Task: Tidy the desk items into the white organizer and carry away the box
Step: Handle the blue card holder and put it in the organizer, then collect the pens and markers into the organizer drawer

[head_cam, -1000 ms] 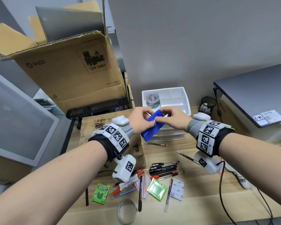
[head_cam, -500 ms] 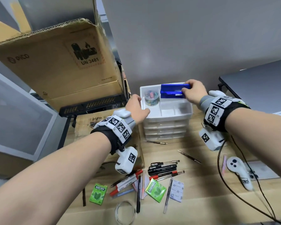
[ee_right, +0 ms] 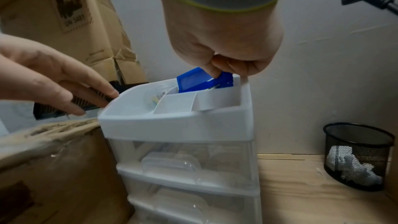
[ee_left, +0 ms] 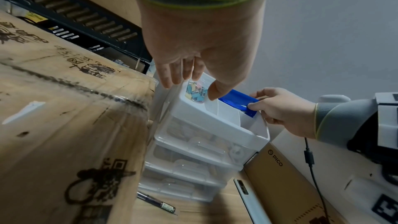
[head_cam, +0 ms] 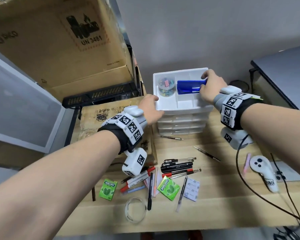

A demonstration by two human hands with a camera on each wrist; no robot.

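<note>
The white organizer [head_cam: 180, 110] [ee_left: 215, 125] [ee_right: 172, 125] stands at the back of the wooden desk, an open tray on top and clear drawers below. My right hand [head_cam: 205, 83] [ee_left: 258, 105] [ee_right: 217, 72] pinches the right end of a blue stapler [head_cam: 189, 86] [ee_left: 239, 100] [ee_right: 193, 81], which sits tilted in the tray's back compartment. My left hand [head_cam: 157, 105] [ee_left: 189, 77] [ee_right: 92, 96] touches the tray's left front corner with straight fingers. A clear tub of coloured clips [head_cam: 166, 86] fills the back left compartment. A brown cardboard box [head_cam: 111, 115] lies against the organizer's left side.
Pens and markers [head_cam: 177, 165], two green gum packs [head_cam: 169, 187], a paper sachet [head_cam: 191, 188] and a clear tape ring [head_cam: 135, 209] are scattered on the near desk. A white controller [head_cam: 263, 172] and a cable lie at right. A black mesh cup [ee_right: 357, 159] stands beside the organizer. A large carton [head_cam: 59, 40] looms at left.
Both hands held the blue stapler in front of the organizer. My right hand carried it up and set it down into the tray, while my left let go and moved to the tray's left corner.
</note>
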